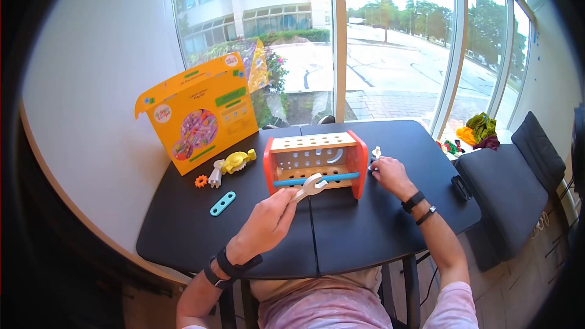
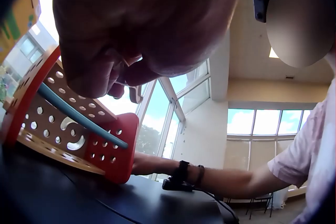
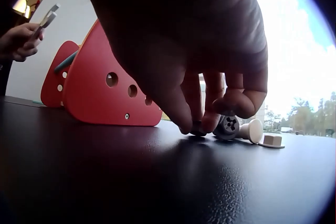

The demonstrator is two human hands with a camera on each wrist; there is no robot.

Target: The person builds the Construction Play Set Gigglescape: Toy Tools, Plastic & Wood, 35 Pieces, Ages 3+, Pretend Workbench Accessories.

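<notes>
My left hand [image 1: 263, 224] grips a cream toy wrench [image 1: 312, 186] by its handle, its open end in front of a toy toolbox [image 1: 361, 167]. The box has red side panels, perforated wooden boards and a blue rod [image 1: 341, 177] across the front. To the right of the box, my right hand [image 1: 393, 178] reaches down to the table and pinches a small dark grey piece [image 3: 198, 128], mostly covered by the fingertips. Beside those fingers lie a grey toy screw [image 3: 229, 127], a cream peg-like piece [image 3: 254, 131] and a cream hex-headed piece [image 3: 272, 141].
On the table's left lie a turquoise strip with holes [image 1: 223, 203], an orange gear [image 1: 201, 181], a white piece [image 1: 216, 173] and yellow pieces [image 1: 237, 161]. Behind them stands a yellow box [image 1: 207, 116]. A grey chair [image 1: 509, 183] is at the right, windows beyond the table.
</notes>
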